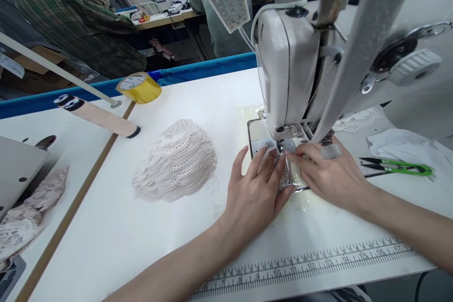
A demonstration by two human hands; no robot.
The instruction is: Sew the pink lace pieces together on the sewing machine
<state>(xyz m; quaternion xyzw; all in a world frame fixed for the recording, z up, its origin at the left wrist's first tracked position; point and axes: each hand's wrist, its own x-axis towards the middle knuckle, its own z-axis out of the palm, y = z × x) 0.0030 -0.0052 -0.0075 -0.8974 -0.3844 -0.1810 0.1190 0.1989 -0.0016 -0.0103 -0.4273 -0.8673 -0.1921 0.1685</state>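
A small piece of lace (287,174) lies on the metal plate under the needle of a white sewing machine (279,71). My left hand (256,188) rests palm down on the lace, its fingers spread, the fingertips just left of the presser foot. From the right, my right hand (329,170) reaches in with its fingers bent together and the fingertips at the lace beside the foot. Whether they pinch the fabric is hidden. A pile of pale lace pieces (180,163) sits on the white table (148,240), left of my hands.
Green thread snips (406,167) and white cloth (410,146) lie to the right. Yellow tape (139,88) and a pinkish roll (101,118) are at the back left. A ruler strip (304,266) runs along the front edge. Two people are beyond the table.
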